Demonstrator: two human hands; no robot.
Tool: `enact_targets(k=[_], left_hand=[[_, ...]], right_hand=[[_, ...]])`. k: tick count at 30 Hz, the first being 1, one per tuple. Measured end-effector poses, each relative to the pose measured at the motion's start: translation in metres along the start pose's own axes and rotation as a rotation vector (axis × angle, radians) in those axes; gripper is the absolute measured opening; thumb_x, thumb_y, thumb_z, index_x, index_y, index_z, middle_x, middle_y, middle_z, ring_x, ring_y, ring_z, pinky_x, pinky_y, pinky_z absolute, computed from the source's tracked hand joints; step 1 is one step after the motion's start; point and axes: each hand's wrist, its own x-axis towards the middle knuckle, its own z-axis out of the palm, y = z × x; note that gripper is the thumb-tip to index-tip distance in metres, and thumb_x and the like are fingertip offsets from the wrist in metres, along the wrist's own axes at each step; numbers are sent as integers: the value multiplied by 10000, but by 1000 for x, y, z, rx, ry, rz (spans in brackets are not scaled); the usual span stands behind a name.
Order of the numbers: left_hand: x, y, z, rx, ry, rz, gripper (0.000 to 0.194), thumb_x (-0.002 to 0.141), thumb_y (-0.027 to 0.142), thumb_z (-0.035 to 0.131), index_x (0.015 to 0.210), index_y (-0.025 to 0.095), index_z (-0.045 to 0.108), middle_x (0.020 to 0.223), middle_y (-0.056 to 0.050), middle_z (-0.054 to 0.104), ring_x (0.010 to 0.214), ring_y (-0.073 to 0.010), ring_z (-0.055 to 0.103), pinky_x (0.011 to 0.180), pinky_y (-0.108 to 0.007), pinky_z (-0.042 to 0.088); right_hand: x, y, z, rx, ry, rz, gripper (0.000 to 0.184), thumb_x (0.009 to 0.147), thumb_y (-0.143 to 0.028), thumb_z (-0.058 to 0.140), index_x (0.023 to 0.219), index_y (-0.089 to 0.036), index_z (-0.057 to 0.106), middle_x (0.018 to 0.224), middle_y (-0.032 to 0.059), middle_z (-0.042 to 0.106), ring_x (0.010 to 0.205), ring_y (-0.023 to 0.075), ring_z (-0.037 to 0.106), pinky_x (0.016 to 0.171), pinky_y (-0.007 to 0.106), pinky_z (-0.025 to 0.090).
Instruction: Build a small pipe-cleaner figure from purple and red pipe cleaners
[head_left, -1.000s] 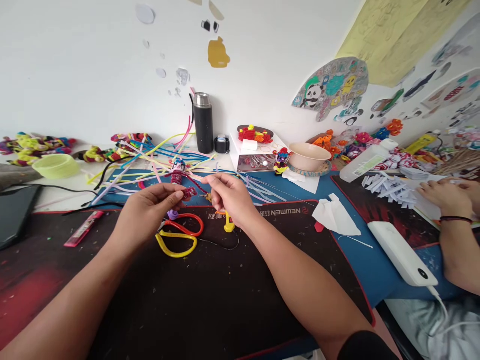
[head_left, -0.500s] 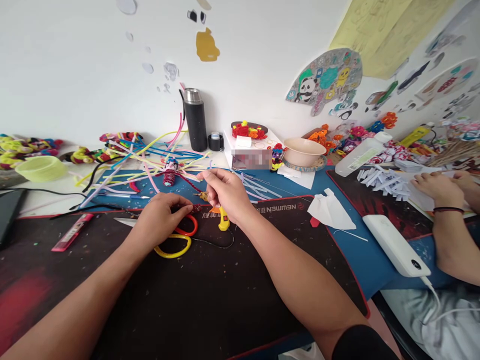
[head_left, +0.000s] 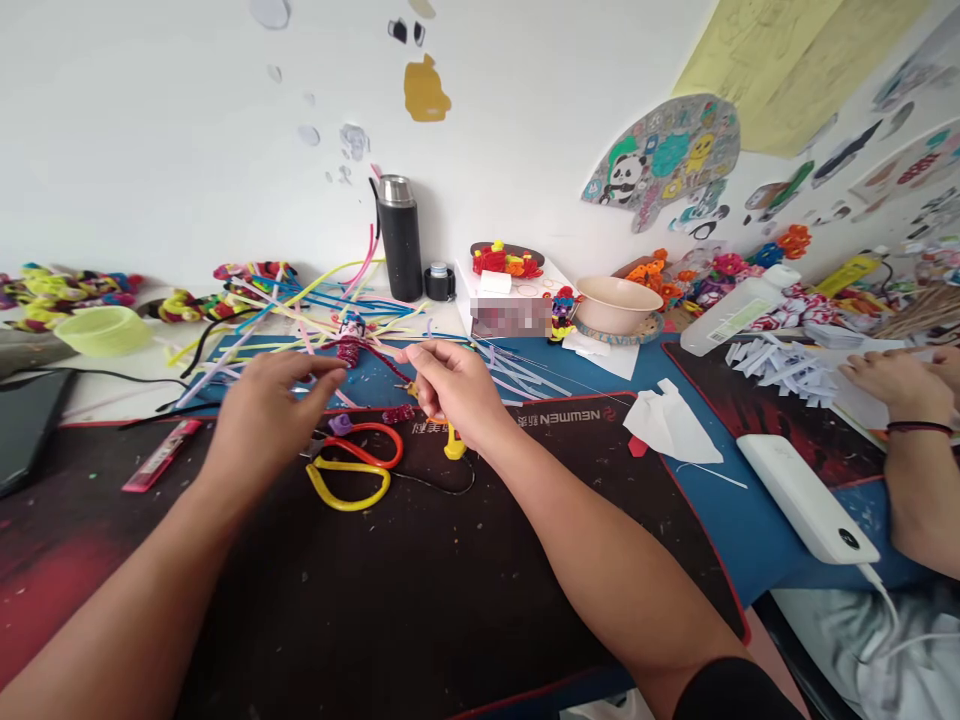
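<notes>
My left hand [head_left: 274, 410] hangs over the mat left of the scissors [head_left: 356, 455], thumb and forefinger apart, fingertips just short of a small pipe-cleaner figure [head_left: 349, 350] with a dark red wound body. My right hand [head_left: 457, 390] is closed in a pinch beside the figure's long dark red arm [head_left: 386, 362]; what the fingers hold is hidden. Below that hand a yellow tool handle [head_left: 454, 444] with a thin black cord shows, mostly covered. A short dark red fuzzy piece [head_left: 397, 413] and a purple bit [head_left: 340, 425] lie near the red-and-yellow scissor handles.
Loose pipe cleaners [head_left: 300, 310] spread behind my hands, before a black flask [head_left: 400, 240]. A pink packet [head_left: 161, 455] lies left. To the right are a beige bowl [head_left: 619, 305], white paper [head_left: 671, 425], a power bank [head_left: 806, 500] and another person's hands [head_left: 892, 385].
My left hand has moved left and up, away from the scissors and dark red piece, toward the figure. The right hand has stayed nearly in place. The view has shifted slightly.
</notes>
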Motion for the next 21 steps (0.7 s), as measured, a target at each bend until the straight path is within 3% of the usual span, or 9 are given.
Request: enact_targets(k=[4,7,9,12,16,21], left_hand=[[1,-2,-36,58,118,-242,398,921,562,641,1074,257,847,1018,-50,843,921,-282,713,794,-350,493],[4,4,-45,-19,29,-196,377,827,624,659,846,295,840,827,-23,817,773,-272,686,716,-341,507],[6,6,-43,-73,-108,-74,386,774,670,684,782,316,835,805,-33,821,782,-287,695,746,-356,529],[6,0,-32,-89,-263,64,405,751,696,722,842,327,861,879,-66,847,871,-322,720,843,-394,542],[2,-12,-20,-64,-344,141,382,784,640,736,956,328,873,988,-95,846,968,-353,722,967,-459,522],[2,-14,-17,-79,-395,116,330,785,614,736,867,318,858,968,-104,839,944,-350,726,930,-441,539]], right_hand=[[1,3,0,4,11,-13,245,1058,-412,667,968,-189,713,524,-90,502,415,78,441,424,212,304],[0,5,1,4,8,-22,234,1055,-391,667,952,-185,708,526,-90,495,414,75,439,425,212,308],[-1,6,2,16,7,-31,234,1056,-385,665,939,-186,705,524,-92,481,417,76,434,430,214,313],[-1,8,2,29,10,-29,261,1052,-422,676,937,-190,709,528,-90,477,422,76,428,436,216,322],[0,10,3,7,-6,-32,291,1061,-449,669,931,-192,709,519,-87,489,422,82,444,445,217,346],[-2,8,4,-55,-27,-54,297,1082,-437,637,942,-187,714,504,-85,499,426,88,460,458,214,364]])
